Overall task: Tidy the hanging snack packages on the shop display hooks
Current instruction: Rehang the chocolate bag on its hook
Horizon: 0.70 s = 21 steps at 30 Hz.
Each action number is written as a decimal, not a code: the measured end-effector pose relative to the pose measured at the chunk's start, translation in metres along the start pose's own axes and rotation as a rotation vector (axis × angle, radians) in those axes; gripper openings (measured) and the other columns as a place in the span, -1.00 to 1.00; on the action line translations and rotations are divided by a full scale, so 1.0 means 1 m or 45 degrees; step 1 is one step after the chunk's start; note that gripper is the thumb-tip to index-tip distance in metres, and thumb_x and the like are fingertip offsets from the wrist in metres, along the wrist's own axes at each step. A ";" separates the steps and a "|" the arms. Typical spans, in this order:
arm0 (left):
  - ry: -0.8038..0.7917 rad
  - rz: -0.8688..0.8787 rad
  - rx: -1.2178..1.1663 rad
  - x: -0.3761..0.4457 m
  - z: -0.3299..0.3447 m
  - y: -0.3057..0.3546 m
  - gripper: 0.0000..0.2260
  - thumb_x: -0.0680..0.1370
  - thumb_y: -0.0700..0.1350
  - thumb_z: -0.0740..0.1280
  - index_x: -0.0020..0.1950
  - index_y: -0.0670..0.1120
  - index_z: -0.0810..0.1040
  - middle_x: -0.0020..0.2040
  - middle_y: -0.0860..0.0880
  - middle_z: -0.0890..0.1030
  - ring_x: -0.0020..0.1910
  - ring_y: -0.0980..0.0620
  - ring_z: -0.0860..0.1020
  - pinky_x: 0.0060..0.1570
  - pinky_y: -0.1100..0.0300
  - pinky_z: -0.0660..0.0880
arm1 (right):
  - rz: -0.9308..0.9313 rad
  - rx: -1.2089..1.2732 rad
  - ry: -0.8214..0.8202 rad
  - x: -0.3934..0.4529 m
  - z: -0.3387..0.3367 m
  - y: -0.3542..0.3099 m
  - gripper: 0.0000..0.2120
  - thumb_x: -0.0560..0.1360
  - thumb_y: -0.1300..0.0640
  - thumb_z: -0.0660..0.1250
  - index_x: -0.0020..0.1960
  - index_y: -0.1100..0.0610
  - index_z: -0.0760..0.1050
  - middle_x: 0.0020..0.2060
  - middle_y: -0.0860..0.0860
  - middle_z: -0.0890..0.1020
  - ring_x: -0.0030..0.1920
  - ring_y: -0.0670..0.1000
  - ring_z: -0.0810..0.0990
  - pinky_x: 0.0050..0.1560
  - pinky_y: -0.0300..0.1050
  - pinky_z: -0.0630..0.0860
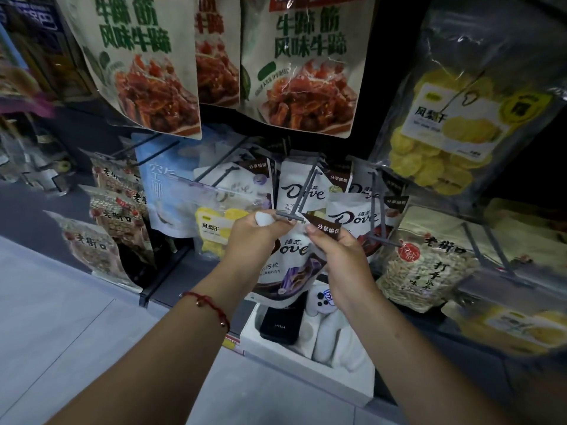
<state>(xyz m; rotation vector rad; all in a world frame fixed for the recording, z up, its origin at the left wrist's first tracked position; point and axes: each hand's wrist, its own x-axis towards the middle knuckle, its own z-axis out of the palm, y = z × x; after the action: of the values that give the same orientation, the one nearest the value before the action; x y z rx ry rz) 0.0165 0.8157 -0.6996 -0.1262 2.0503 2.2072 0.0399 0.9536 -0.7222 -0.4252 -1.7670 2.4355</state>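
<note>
We are holding a white and brown Dove chocolate pouch [288,265] by its top edge, directly below the crossbar tip of a grey metal display hook [302,197]. Our left hand [254,237] is pinching the pouch's white upper left corner, and our right hand [337,253] is pinching its brown upper right corner. More white Dove pouches [302,191] are hanging behind on the hooks, with a clear bag of yellow dried pineapple slices [441,130] at upper right.

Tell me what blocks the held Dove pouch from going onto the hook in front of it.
Nothing visible does. Both hands, left and right, hold the Dove pouch by its top at the bare tip of the hook; other pouches hang further back.
</note>
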 end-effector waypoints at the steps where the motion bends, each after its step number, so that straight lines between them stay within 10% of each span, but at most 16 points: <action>1: -0.011 -0.037 -0.031 0.001 -0.001 0.000 -0.93 0.51 -0.21 0.45 -0.04 -0.08 0.70 -0.08 -0.10 0.74 -0.01 -0.09 0.69 0.10 0.00 0.59 | 0.003 -0.002 0.009 0.002 0.001 0.000 -0.88 0.49 0.20 0.46 0.03 0.11 0.63 -0.07 0.01 0.75 -0.09 -0.11 0.72 -0.22 -0.37 0.55; 6: 0.029 -0.098 -0.046 0.012 -0.002 -0.006 -0.89 0.52 -0.15 0.45 0.03 -0.09 0.71 0.00 -0.23 0.71 0.06 -0.26 0.66 0.20 -0.27 0.53 | -0.012 -0.058 0.059 0.014 0.002 0.007 -0.85 0.48 0.16 0.49 0.03 0.12 0.62 -0.07 0.03 0.75 -0.01 0.01 0.72 0.05 -0.13 0.61; 13: 0.215 0.097 0.210 0.031 0.010 -0.006 -0.77 0.48 0.07 0.51 -0.01 -0.05 0.65 -0.16 0.02 0.68 -0.17 0.08 0.62 -0.28 0.25 0.48 | -0.035 -0.087 0.188 0.032 0.008 0.009 -0.41 0.41 -0.09 0.53 0.33 0.03 0.38 0.24 -0.01 0.57 0.22 -0.04 0.53 0.29 -0.10 0.43; 17: 0.244 0.153 0.206 0.046 0.019 -0.011 -0.81 0.54 0.03 0.47 -0.07 -0.03 0.53 -0.20 0.06 0.63 -0.18 0.07 0.61 -0.23 0.22 0.49 | -0.134 -0.211 0.277 0.040 0.017 0.006 -0.14 0.22 -0.31 0.49 0.29 0.24 0.43 0.35 0.16 0.54 0.35 0.15 0.52 0.37 0.16 0.45; 21: 0.278 0.215 0.248 0.053 0.023 -0.013 -0.61 0.44 0.09 0.47 0.09 -0.18 0.58 -0.11 -0.04 0.65 -0.11 -0.07 0.64 0.01 -0.04 0.61 | -0.154 -0.247 0.345 0.048 0.017 0.003 -0.32 0.51 -0.06 0.43 0.49 0.23 0.32 0.34 0.09 0.53 0.32 0.06 0.52 0.27 -0.07 0.45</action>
<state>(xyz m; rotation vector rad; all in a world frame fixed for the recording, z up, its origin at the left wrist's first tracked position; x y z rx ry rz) -0.0337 0.8419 -0.7187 -0.1890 2.4655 2.1540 -0.0102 0.9490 -0.7284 -0.6139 -1.8544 2.0242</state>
